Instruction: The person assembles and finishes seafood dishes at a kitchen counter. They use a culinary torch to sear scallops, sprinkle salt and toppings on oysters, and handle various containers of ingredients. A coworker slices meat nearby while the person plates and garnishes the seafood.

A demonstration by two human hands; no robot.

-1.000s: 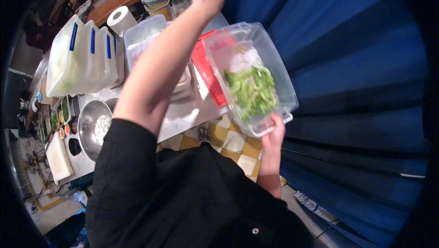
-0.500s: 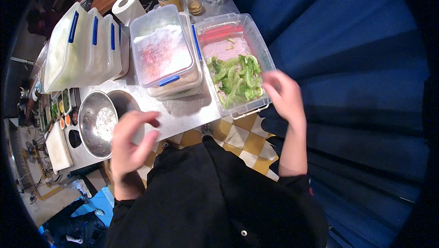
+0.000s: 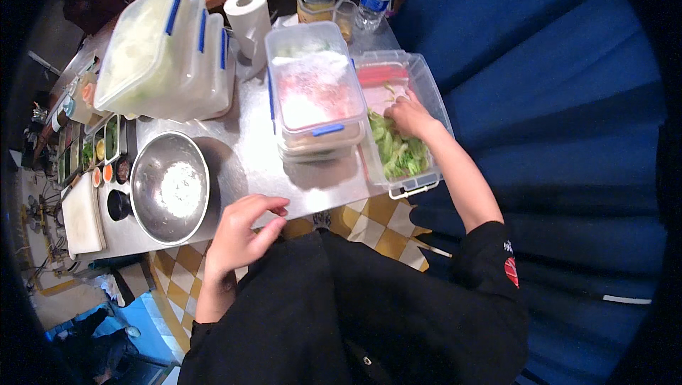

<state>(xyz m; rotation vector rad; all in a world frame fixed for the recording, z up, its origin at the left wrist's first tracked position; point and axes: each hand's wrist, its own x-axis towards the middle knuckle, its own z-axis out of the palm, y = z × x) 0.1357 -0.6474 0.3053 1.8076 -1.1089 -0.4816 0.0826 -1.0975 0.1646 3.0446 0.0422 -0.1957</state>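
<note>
Inside the open clear plastic container [image 3: 430,87] at the right end of the table lies a heap of green lettuce leaves [image 3: 403,156]. My right hand [image 3: 412,116] reaches down into it, fingers curled at the far edge of the heap and closed on lettuce; the fingertips are partly hidden. A pink sheet and red strips show beyond the leaves. My left hand [image 3: 245,232] hovers empty before the table's front edge, thumb and fingers apart. A steel mixing bowl [image 3: 170,187] with white residue stands to its left.
Stacked lidded tubs [image 3: 316,83] stand left of the open container. More tubs [image 3: 145,51] rest on edge at the far left. A paper towel roll [image 3: 249,19], a water bottle [image 3: 374,3] and a glass are behind. A blue curtain [image 3: 554,136] hangs on the right.
My right hand has moved from beside the container onto the lettuce inside it. My left hand remains empty near the table's front edge. The view has shifted, so the table sits differently in it.
</note>
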